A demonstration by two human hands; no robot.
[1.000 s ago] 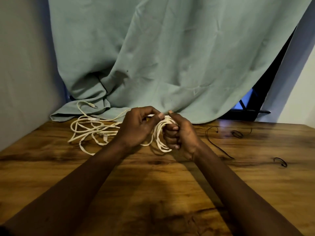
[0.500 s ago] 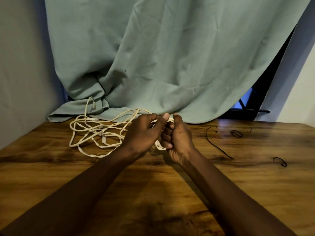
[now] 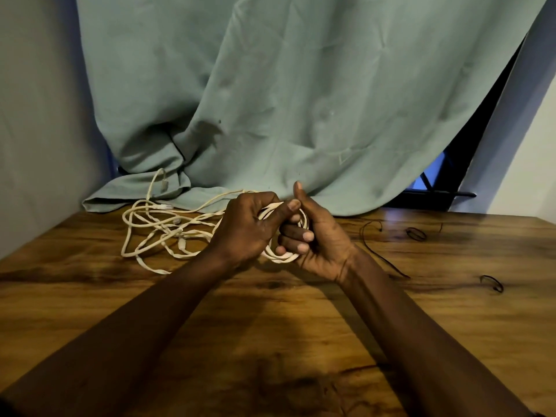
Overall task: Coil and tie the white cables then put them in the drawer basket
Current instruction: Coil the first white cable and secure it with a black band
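Wood-grain table (image 3: 270, 341) filled the lower part of the view, and a teal curtain (image 3: 301, 100) was draped behind it, its hem bunched on the far left corner of the tabletop. A pale wall (image 3: 39, 130) was seen at the left, and a dark window (image 3: 433, 179) with a patch of blue was exposed past the curtain's right edge.

Both bare forearms were extended over the table, and the hands were brought together near its far side. A small coil (image 3: 282, 257) of white cable was grasped between them. The right hand (image 3: 316, 239) was closed on it: its fingers were curled through the loops, with the fingertips showing on the near side, and its thumb was held upright. The left hand (image 3: 249, 230) was wrapped over the coil from the left, fingers bent round the strands, its thumb laid across the top against the right hand. Whether the coil touched the tabletop could not be told.

The white cables (image 3: 156, 233) were otherwise spread as a loose tangle on the table, just left of the hands, with strands running in under the left hand. One connector end was raised against the curtain's hem.

To the right, a thin black cord (image 3: 379, 254) was laid across the wood, with one small black loop (image 3: 416, 234) beyond it and a second loop (image 3: 493, 283) further right, well apart from the hands.
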